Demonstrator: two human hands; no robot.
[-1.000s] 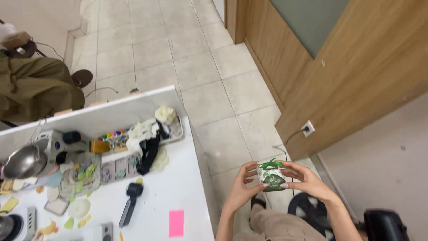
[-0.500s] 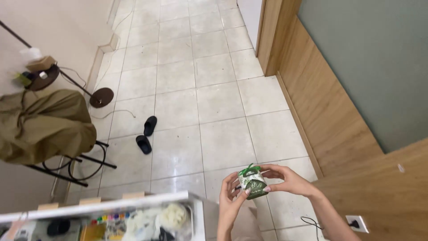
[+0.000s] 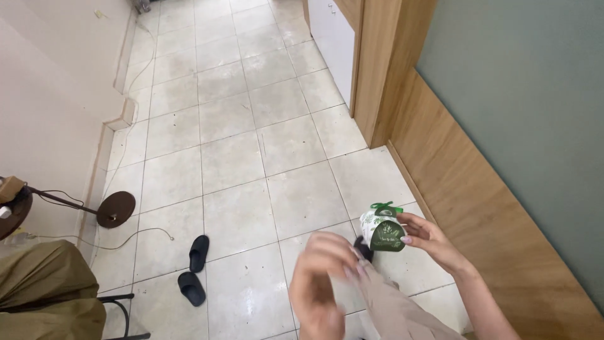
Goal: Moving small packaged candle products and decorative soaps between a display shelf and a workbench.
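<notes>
My right hand holds a small white and green box with a green ribbon loop on top, out over the tiled floor. My left hand has come off the box and sits lower and to the left, blurred, fingers curled with nothing seen in them. Below the hands I see my own leg in beige trousers.
A pair of black slippers lies on the tiled floor at lower left. A round stand base with a cable sits near the left wall. An olive garment hangs over a chair at bottom left. Wood panelling runs along the right.
The view has swung up and away from the white table, which is gone from sight. My left hand has let go of the box; the right hand alone holds it.
</notes>
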